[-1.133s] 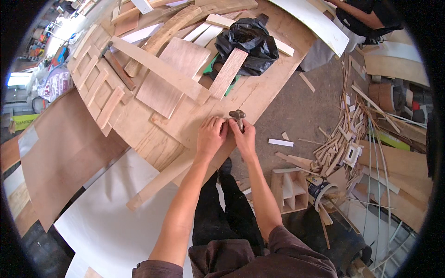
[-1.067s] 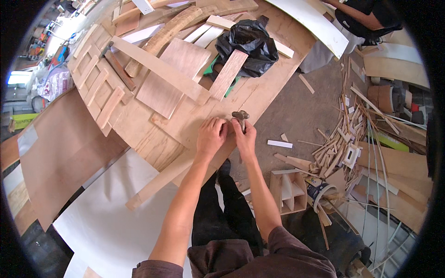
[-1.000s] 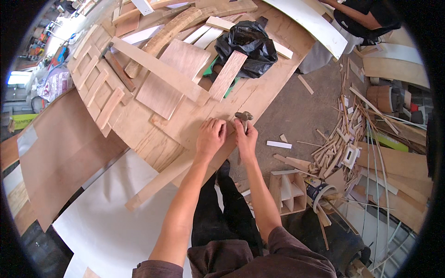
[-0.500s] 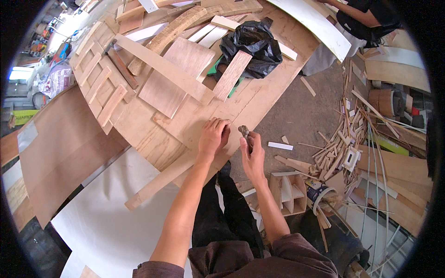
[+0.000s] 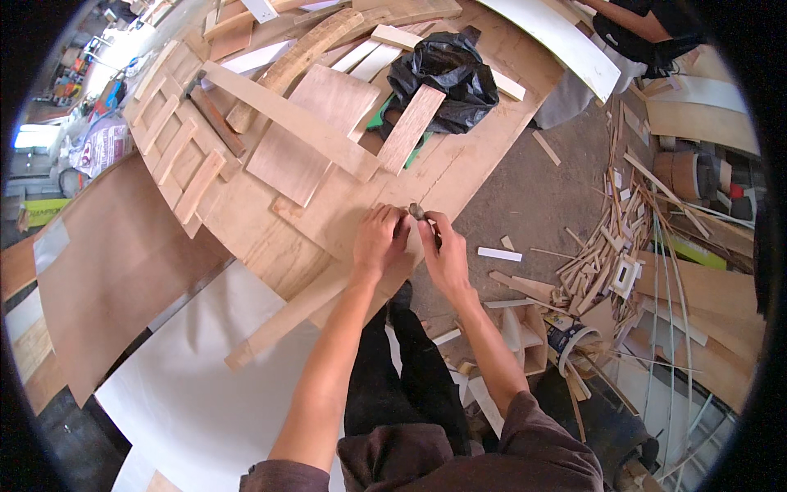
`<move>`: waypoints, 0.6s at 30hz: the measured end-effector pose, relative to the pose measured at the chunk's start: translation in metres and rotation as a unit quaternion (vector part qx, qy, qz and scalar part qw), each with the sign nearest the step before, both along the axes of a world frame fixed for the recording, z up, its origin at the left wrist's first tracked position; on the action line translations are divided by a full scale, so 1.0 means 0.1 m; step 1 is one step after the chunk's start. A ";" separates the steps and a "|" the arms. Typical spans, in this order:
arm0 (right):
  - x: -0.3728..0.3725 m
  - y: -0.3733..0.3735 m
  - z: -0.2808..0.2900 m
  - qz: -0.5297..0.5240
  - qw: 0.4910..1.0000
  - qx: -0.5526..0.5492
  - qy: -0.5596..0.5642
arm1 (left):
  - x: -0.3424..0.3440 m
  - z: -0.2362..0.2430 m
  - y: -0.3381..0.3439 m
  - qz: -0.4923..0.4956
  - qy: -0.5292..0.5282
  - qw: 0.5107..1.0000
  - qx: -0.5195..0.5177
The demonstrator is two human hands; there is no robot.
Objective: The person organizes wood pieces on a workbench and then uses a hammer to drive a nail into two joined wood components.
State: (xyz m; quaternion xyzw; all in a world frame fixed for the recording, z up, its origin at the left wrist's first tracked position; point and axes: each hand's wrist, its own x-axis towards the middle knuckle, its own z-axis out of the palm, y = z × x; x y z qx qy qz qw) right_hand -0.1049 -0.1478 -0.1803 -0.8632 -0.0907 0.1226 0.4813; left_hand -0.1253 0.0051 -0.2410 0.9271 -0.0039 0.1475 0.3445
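My right hand (image 5: 445,256) is closed round a small hand tool with a rounded, dull metal head (image 5: 416,211); its handle is mostly hidden in my fingers. The head points away from me, close to the fingertips of my left hand. My left hand (image 5: 380,238) has its fingers bent and pressed together over the table edge. What they pinch, if anything, is hidden. Beneath both hands lies the plywood tabletop (image 5: 443,176). A long wooden strip (image 5: 283,321) runs from under my left wrist toward the lower left.
Ahead lie a flat plywood piece (image 5: 316,123), a long board (image 5: 287,119), a hammer (image 5: 215,119) and a black plastic bag (image 5: 447,78) with a short plank (image 5: 412,129) against it. Wood offcuts (image 5: 602,262) and a bucket (image 5: 571,338) are on the right floor. Another person (image 5: 648,33) is at far right.
My right hand has moved a little left and away from me, bringing the tool's metal head up to my left fingertips. My left hand has hardly moved.
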 end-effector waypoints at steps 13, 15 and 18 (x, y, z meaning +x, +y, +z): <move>-0.23 0.17 -0.01 -0.100 0.993 0.063 -0.007 | 0.04 -0.04 0.05 -0.007 0.024 0.999 -0.021; -0.24 0.14 0.01 -0.087 0.995 0.050 0.004 | 0.03 -0.04 0.03 -0.002 0.032 0.999 -0.015; -0.21 0.14 -0.04 -0.078 0.995 0.054 -0.019 | 0.05 -0.08 0.07 -0.001 0.020 1.000 -0.002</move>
